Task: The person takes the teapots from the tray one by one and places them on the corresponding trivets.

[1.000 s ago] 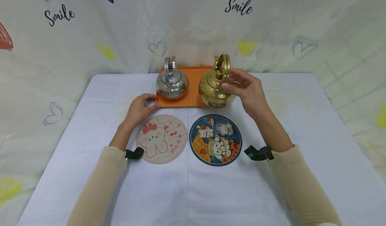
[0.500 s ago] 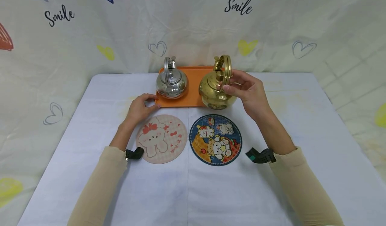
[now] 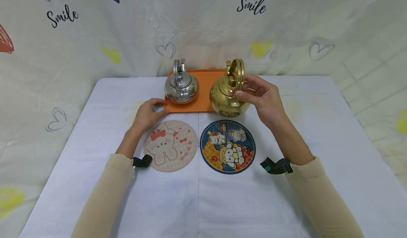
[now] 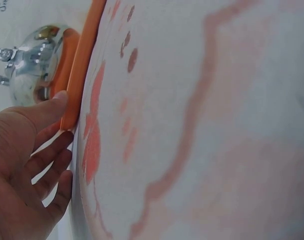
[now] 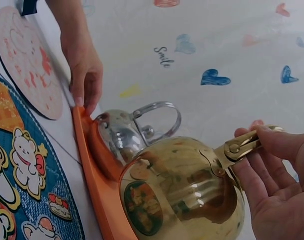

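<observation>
My right hand [image 3: 265, 96] pinches the arched handle [image 5: 249, 144] of a shiny gold kettle [image 3: 224, 98] between thumb and fingers. The kettle is over the right part of an orange tray [image 3: 205, 89], its lower body overlapping the tray's front edge in the head view. Whether its base touches the tray cannot be told. At the tray's front left corner, my left hand [image 3: 147, 115] holds the rim, the thumb [image 4: 57, 102] on top and fingers against the side. A smaller-looking silver kettle [image 3: 182, 89] stands upright on the tray's left part.
Two round mats lie side by side in front of the tray: a pink one [image 3: 170, 146] with a rabbit and a blue one [image 3: 227, 148] with cartoon animals. A white cloth covers the table [image 3: 197, 202]. Behind it hangs a printed curtain [image 3: 203, 26].
The gold kettle has come slightly down and toward me in the right hand. My left hand stays at the tray corner, and the silver kettle has not moved.
</observation>
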`<state>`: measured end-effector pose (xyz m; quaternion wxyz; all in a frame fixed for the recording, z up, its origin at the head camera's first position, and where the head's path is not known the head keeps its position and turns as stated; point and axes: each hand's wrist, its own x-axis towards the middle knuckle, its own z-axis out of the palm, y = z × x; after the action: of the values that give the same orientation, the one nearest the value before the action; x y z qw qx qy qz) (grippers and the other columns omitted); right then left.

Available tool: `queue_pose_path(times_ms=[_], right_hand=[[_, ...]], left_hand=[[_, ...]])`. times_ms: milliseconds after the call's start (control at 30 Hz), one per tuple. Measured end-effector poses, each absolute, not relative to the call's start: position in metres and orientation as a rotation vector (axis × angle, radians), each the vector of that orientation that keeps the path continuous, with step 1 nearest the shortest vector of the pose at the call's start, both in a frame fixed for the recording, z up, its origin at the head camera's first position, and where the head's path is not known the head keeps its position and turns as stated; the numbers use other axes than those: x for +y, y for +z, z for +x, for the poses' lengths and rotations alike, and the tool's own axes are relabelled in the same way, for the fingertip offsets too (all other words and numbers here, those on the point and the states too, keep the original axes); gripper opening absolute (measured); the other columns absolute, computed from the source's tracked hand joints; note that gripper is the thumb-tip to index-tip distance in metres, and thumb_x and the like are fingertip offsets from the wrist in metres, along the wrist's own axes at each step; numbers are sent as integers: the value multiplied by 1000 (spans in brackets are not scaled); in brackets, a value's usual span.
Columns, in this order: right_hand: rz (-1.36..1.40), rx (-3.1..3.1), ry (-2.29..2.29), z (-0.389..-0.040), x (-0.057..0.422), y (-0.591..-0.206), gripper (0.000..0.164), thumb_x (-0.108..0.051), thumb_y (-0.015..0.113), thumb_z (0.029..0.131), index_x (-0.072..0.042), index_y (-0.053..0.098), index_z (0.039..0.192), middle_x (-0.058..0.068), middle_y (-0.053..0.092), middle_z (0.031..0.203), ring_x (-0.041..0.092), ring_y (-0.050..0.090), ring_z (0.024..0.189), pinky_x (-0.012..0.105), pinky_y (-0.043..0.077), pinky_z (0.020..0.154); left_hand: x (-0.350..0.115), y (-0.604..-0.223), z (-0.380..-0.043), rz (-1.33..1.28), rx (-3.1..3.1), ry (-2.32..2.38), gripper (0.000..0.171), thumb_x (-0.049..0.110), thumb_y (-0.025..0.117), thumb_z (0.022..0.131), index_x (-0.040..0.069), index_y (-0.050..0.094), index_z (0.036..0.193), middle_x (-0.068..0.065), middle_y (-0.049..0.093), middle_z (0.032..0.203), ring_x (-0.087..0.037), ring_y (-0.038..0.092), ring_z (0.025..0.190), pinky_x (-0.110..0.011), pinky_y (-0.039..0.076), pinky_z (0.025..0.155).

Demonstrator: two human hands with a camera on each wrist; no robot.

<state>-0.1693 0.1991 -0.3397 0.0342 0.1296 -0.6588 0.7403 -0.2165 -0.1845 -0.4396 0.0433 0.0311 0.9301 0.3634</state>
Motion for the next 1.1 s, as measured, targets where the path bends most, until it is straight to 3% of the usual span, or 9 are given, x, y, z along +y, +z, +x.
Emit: queue_pose_path(times_ms=[1100], right_hand=[[395,-2044,2272,-150,201,-334,42,7,75,90,-8,72,129,-2,75,99,14,75,87,22,62,83]], left_hand=[[-183,-439,-216,81,2848,1115,45,29,75,97,10,65,137,-13,61,146,-35,54,133,-53,43,118]])
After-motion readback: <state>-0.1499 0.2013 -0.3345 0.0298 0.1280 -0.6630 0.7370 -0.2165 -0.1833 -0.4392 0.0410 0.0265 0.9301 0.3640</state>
